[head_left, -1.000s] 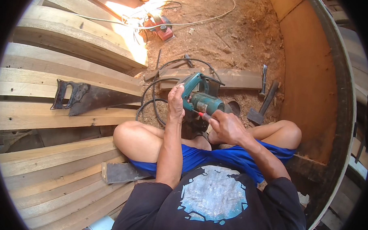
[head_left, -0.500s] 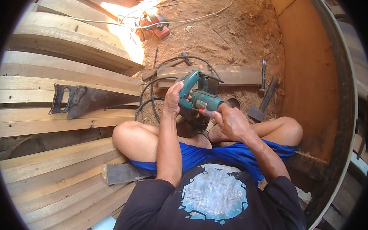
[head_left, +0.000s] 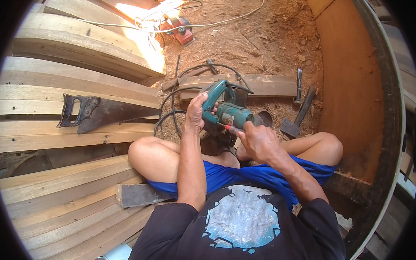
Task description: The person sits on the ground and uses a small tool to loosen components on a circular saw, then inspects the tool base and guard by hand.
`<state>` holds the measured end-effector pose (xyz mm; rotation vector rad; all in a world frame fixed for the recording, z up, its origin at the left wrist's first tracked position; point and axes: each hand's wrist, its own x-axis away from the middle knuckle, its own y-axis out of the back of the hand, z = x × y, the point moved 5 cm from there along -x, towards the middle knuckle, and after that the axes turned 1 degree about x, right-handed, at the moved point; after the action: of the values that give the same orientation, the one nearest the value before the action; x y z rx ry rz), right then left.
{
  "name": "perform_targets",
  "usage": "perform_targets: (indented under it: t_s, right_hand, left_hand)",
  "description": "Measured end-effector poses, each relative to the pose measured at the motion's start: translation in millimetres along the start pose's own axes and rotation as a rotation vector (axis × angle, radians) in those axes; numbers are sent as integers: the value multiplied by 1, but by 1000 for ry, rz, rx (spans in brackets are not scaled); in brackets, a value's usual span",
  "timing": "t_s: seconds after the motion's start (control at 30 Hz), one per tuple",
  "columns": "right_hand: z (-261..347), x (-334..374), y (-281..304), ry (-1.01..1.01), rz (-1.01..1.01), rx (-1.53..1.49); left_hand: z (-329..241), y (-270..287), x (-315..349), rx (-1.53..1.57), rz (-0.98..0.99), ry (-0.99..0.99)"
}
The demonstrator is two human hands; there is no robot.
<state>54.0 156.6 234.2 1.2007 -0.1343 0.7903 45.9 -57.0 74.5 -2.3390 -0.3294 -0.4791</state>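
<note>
A teal corded power tool (head_left: 231,114) with a loop handle is held above my crossed legs; its exact kind is hard to make out. My left hand (head_left: 197,111) wraps round its handle. In my right hand (head_left: 262,141) is a screwdriver (head_left: 228,127) with a red and clear handle, closed in the fingers. The screwdriver's thin shaft points left and its tip meets the tool's housing near the handle. The underside of the tool is dark and partly hidden by my right hand and feet.
A handsaw (head_left: 103,112) lies on stacked wooden beams (head_left: 81,95) at left. A hammer (head_left: 299,115) and a chisel (head_left: 298,85) lie at right, near a wooden panel (head_left: 351,89). A red electric planer (head_left: 177,29) and cables rest on the shavings-covered floor (head_left: 266,36).
My right hand has turned slightly around the screwdriver, its fingers shifting on the handle. My left hand and the power tool stay nearly still.
</note>
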Motion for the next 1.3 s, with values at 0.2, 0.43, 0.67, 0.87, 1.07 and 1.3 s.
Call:
perform_targets:
  t_s: [0.2, 0.43, 0.67, 0.87, 1.07, 1.3]
  right_hand:
    - [10, 7, 1, 526, -316, -8]
    - [-5, 3, -2, 40, -100, -58]
    - [10, 12, -1, 479, -319, 138]
    - [-11, 6, -13, -36, -122, -69]
    - [14, 16, -5, 528, -379, -46]
    - [-9, 9, -5, 26, -250, -218]
  left_hand:
    - [1, 3, -2, 38, -1, 11]
    - [2, 5, -2, 27, -7, 6]
    - [3, 8, -3, 28, -24, -10]
    - [5, 5, -5, 41, -6, 26]
    - [5, 7, -3, 30, 2, 20]
    - [5, 6, -7, 48, 15, 19]
